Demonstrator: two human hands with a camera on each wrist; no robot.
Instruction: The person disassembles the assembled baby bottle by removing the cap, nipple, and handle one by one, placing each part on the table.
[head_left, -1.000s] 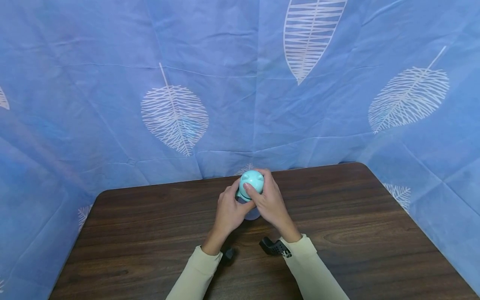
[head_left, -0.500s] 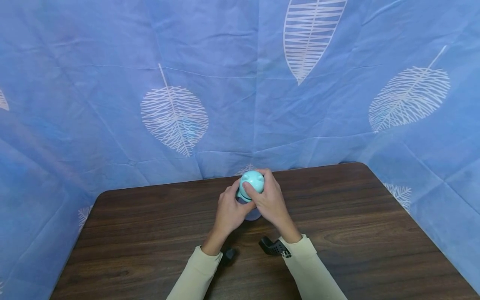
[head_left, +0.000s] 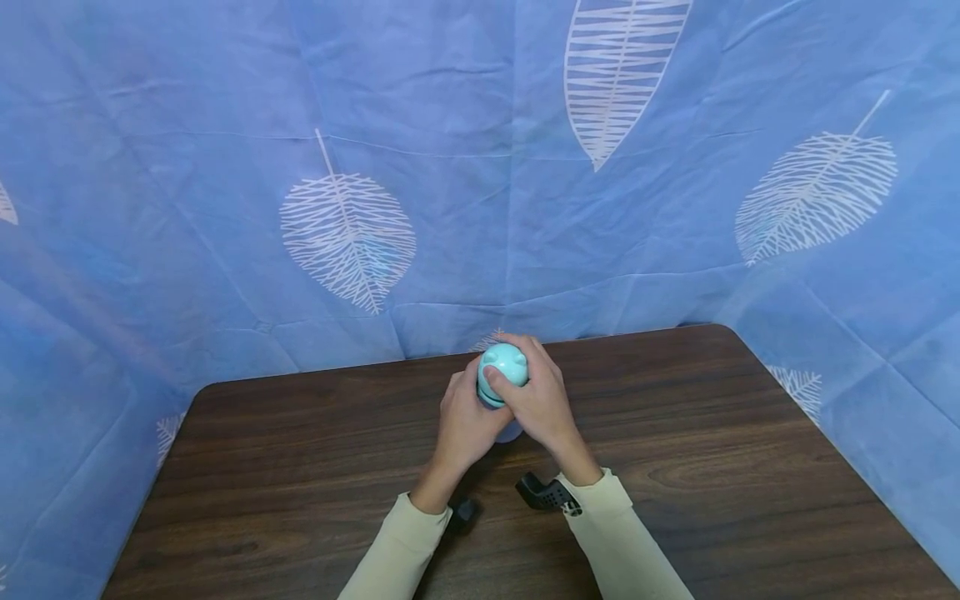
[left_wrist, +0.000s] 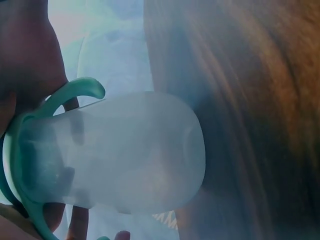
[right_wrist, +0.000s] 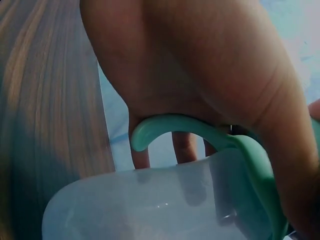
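Both hands hold a baby bottle (left_wrist: 120, 155) with a clear frosted body and a turquoise collar with curved side handles (left_wrist: 75, 94). Its domed turquoise cap (head_left: 504, 364) has small ear-like bumps and faces up toward the head camera. My left hand (head_left: 467, 421) grips the bottle around its neck just below the cap. On the other side, my right hand (head_left: 542, 393) wraps the cap, with the thumb across its front. In the right wrist view, fingers of the right hand show behind a handle (right_wrist: 175, 122). The bottle's base is close over the table.
A dark wood-grain table (head_left: 300, 483) spreads under the hands. Blue cloth (head_left: 465, 208) with white leaf prints hangs behind it and at both sides. Black wrist devices (head_left: 547, 493) sit at the cuffs of the pale sleeves (head_left: 630, 533).
My left hand has turned and shifted slightly right around the neck, and the collar's left edge is now covered. The right hand's fingers have edged up over the cap's far side.
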